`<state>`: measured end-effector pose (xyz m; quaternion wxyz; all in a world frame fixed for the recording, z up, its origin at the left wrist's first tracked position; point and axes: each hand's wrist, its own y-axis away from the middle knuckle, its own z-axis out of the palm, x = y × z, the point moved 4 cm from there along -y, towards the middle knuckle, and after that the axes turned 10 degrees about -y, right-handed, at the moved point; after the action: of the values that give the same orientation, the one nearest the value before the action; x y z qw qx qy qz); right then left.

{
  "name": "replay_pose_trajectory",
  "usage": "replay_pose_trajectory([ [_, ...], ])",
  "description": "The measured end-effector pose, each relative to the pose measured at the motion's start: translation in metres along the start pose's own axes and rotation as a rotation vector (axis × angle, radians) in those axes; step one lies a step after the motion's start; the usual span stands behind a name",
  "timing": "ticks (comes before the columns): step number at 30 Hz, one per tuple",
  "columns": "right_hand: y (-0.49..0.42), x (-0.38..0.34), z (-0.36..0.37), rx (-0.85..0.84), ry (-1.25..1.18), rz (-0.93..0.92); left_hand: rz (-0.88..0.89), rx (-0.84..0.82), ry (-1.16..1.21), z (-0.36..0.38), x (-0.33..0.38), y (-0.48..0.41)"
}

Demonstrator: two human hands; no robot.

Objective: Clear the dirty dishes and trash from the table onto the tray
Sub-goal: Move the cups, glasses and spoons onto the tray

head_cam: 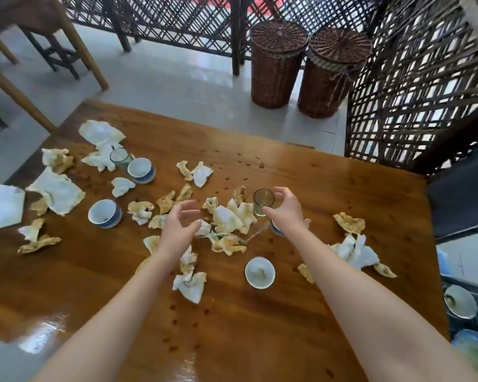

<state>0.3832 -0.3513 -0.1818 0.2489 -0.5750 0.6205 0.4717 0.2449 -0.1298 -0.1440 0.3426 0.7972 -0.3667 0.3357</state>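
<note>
Several crumpled, stained napkins (229, 219) litter the wooden table (260, 340). My left hand (181, 224) hovers over the middle pile with fingers spread and curved, holding nothing. My right hand (284, 210) is cupped beside a small empty glass (263, 201), thumb at its lower side and fingers apart from its rim. Blue-and-white cups stand at the left (105, 213) and the far left (141, 169); another (275, 230) is mostly hidden under my right wrist. A white bowl (260, 272) sits between my forearms. A second glass (120, 158) stands at the far left.
A dark tray (453, 283) holding bowls (460, 301) sits past the table's right edge. Two wicker baskets (276, 64) and a lattice screen (414, 86) stand beyond the table. A wooden stool (47, 31) is at the far left. Small drops dot the tabletop.
</note>
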Motion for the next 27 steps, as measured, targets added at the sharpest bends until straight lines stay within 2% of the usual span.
replay_pose_trajectory([
  [3,-0.013,0.006,0.014,-0.031,0.098,0.031,-0.008,0.000,0.017,-0.005,-0.007,-0.016],
  [6,-0.018,0.008,0.023,0.015,0.179,0.040,-0.004,0.002,0.017,-0.011,-0.011,-0.026],
  [10,-0.019,-0.005,0.034,-0.003,0.119,-0.015,-0.022,0.021,0.018,-0.024,-0.016,-0.036],
  [18,0.005,-0.062,0.069,-0.058,-0.150,-0.122,-0.035,0.021,0.055,-0.050,-0.038,-0.048],
  [27,0.034,-0.118,0.139,-0.098,-0.173,-0.153,0.001,-0.010,0.123,-0.111,-0.062,-0.080],
])
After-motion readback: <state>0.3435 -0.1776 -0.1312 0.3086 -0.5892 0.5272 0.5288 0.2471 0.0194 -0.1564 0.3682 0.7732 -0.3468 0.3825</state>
